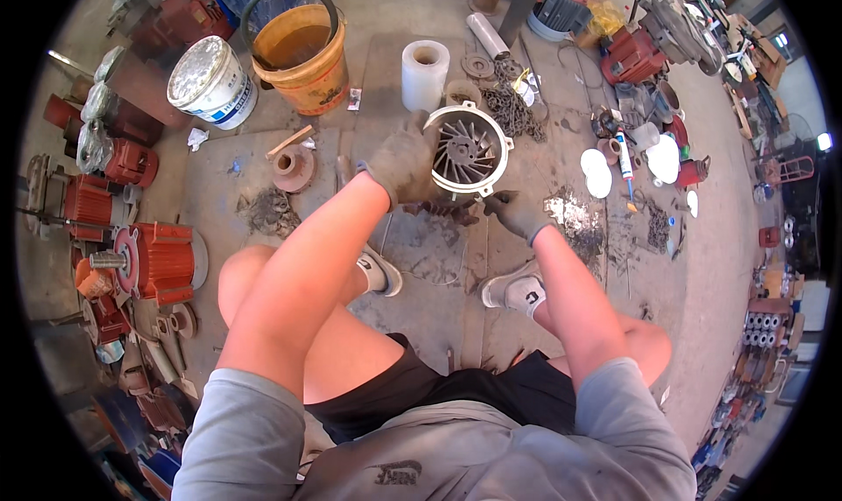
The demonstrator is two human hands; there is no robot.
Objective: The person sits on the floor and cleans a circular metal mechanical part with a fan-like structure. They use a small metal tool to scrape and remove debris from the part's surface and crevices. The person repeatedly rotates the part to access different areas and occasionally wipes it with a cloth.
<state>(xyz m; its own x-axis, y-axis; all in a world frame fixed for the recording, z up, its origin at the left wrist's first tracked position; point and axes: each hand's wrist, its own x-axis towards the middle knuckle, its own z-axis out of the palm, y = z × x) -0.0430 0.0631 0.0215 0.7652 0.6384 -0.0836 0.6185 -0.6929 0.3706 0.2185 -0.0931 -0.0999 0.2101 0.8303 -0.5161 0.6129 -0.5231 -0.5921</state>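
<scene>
Ahead of me is a round metal motor housing (503,142) with a pale flange rim and small lugs. A dark bladed fan wheel (463,149) shows inside it. My left hand (403,163), in a dark dirty work glove, is closed round the housing's left side. At its lower right, my right hand (517,215), gloved as well, has its fingers curled at a lug on the rim. The housing's open face is tilted up toward me; its underside is hidden.
Beyond the housing stand a roll of clear film (425,78), an orange bucket (317,80) and a white lidded pail (210,85). A chain heap (513,111) lies behind it. Red motors (162,260) line the left; a sealant tube (624,155) lies right.
</scene>
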